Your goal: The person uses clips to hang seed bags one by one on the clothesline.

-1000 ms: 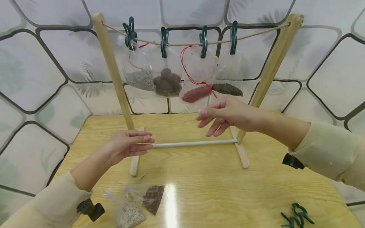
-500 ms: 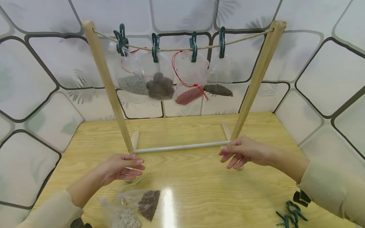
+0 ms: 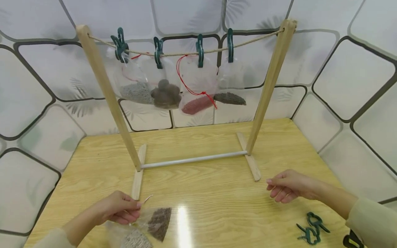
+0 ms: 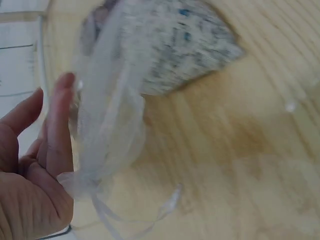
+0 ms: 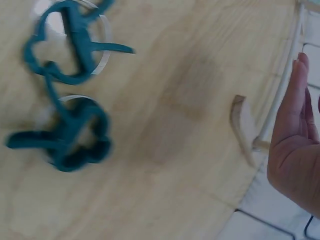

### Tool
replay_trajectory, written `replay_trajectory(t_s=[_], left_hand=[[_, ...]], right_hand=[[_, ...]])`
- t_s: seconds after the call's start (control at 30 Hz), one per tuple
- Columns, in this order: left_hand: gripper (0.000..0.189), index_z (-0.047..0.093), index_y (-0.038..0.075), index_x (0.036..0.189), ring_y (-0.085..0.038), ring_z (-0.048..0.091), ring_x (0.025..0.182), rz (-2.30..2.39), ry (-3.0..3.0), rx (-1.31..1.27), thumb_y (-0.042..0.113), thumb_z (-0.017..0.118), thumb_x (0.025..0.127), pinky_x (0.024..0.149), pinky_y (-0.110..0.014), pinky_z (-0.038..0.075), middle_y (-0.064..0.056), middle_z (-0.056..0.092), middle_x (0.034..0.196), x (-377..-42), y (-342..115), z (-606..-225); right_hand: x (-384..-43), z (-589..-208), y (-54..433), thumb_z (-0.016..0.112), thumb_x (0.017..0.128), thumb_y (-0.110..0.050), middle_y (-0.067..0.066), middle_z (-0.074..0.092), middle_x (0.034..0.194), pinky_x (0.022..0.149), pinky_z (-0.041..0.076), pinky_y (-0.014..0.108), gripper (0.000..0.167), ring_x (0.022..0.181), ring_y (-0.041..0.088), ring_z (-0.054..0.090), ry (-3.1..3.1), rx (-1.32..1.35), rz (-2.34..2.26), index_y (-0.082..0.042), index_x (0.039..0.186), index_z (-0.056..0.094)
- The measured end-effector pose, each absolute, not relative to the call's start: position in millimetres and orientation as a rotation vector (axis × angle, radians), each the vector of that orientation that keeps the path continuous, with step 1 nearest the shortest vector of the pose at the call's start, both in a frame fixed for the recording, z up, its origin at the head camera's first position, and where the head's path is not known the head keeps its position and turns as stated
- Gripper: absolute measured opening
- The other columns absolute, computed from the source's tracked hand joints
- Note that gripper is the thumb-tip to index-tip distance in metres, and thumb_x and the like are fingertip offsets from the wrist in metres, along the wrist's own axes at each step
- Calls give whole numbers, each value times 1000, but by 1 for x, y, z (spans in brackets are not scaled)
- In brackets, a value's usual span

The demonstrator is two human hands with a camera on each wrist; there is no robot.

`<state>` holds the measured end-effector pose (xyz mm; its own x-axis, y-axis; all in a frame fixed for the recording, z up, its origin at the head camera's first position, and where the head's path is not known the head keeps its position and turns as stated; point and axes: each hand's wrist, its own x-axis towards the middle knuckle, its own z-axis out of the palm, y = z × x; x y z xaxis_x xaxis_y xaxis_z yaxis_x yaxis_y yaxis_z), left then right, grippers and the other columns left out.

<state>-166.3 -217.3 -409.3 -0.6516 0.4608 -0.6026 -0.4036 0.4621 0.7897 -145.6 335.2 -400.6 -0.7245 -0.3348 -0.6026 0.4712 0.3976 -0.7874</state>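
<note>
My left hand [image 3: 119,208], thumb and fingers apart in the left wrist view, hovers beside two sheer drawstring bags at the table's front left. One bag [image 4: 190,50] holds pale speckled bits; the other bag [image 3: 160,222] holds brown bits. Above the table at the right is my right hand [image 3: 286,187], holding nothing, fingers loosely bent. Two green clips [image 3: 313,229] lie just below it. Several clips pin filled bags to a rope [image 3: 183,54]: a grey-filled bag [image 3: 136,92], one with brown round lumps [image 3: 167,94], a red-filled bag [image 3: 198,104] and a dark-filled bag [image 3: 231,98].
A wooden frame with a left post [image 3: 108,100], a right post [image 3: 270,88] and a white crossbar [image 3: 192,160] stands on the wooden table [image 3: 211,196]. Its feet reach forward on both sides. A patterned curtain [image 3: 347,86] surrounds the table's back and sides.
My right hand has come down from near the hanging bags towards the loose clips. My left hand has lowered towards the bags on the table. The head view has shifted.
</note>
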Motion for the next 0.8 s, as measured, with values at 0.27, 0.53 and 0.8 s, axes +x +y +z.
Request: replay_trajectory(t_s=[0.27, 0.53, 0.8], left_hand=[[27, 65, 0, 90, -7, 68, 63, 1240, 1900, -25, 26, 62, 91, 57, -22, 55, -1, 71, 71, -156, -231, -418], [25, 65, -2, 90, -9, 69, 66, 1242, 1923, -10, 22, 61, 91, 58, -23, 56, -3, 71, 74, -156, -234, -415], [24, 61, -5, 93, -8, 67, 61, 1217, 1957, 19, 19, 60, 91, 55, -22, 55, -5, 70, 72, -154, -235, -420]], right_hand=[[-117, -432, 375, 52, 96, -38, 0, 69, 71, 57, 56, 23, 39, 61, 7, 67, 1837, 250, -1352, -1, 92, 63], [-93, -435, 408, 54, 94, -39, -3, 68, 66, 53, 53, 20, 37, 57, 4, 65, 1865, 340, -1268, -4, 84, 65], [-70, -448, 434, 55, 94, -39, -7, 62, 56, 45, 46, 15, 41, 48, 1, 58, 1923, 332, -1112, -7, 72, 67]])
